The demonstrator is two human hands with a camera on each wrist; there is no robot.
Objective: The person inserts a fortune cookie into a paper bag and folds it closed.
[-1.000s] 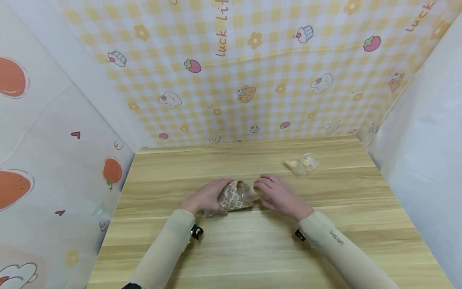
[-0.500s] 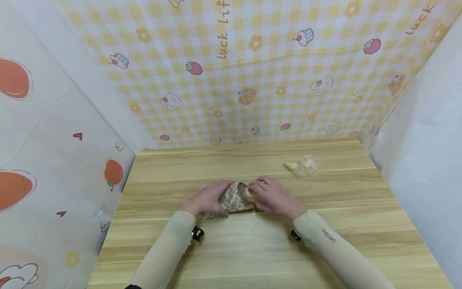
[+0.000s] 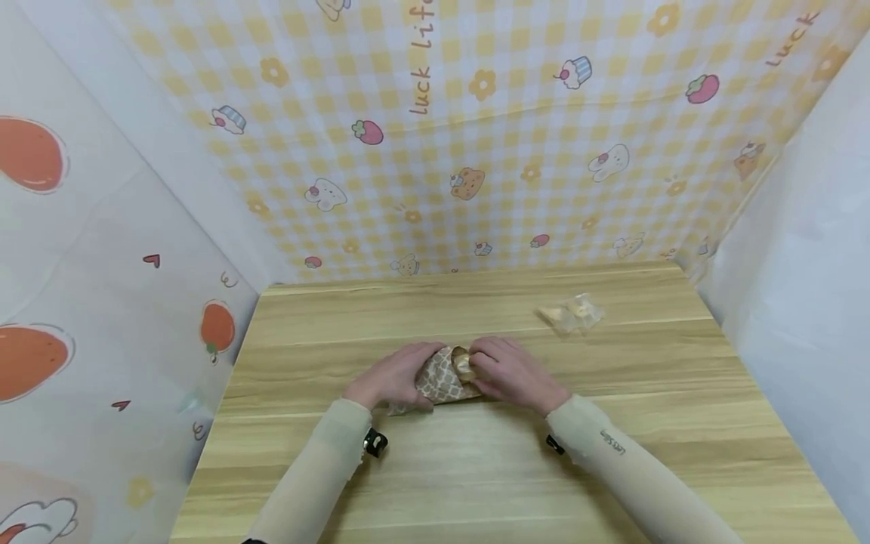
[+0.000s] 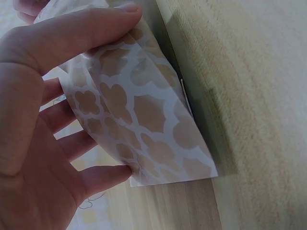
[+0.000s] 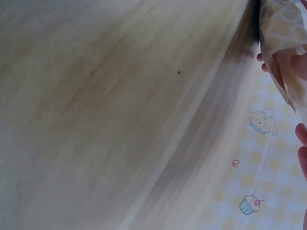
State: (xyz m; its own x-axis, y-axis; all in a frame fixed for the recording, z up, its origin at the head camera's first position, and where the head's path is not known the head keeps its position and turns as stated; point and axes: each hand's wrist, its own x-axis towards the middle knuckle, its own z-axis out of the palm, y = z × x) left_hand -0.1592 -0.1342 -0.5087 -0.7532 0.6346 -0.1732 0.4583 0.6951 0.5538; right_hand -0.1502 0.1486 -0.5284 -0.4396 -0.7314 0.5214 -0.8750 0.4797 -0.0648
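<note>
A brown-and-white patterned paper bag (image 3: 438, 379) lies on its side, its mouth facing right. My left hand (image 3: 396, 378) grips it, thumb on the near side and fingers on the far side, as the left wrist view shows around the bag (image 4: 148, 112). In the bag's mouth sits a pale snack in a clear wrapper (image 3: 464, 367), partly inside. My right hand (image 3: 514, 375) pinches its outer end with curled fingers, which hide part of it. Only some fingertips (image 5: 301, 134) of the right hand show at the edge of the right wrist view.
Small clear-wrapped pale snacks (image 3: 578, 311) lie towards the back right of the wood-grain table (image 3: 462, 468). A yellow checked cloth (image 3: 503, 151) hangs behind the table, with white sheets (image 3: 795, 249) at the sides.
My right hand has moved left towards the bag, taking the wrapped snack into its mouth. The left hand has kept its grip on the bag. The view has shifted slightly.
</note>
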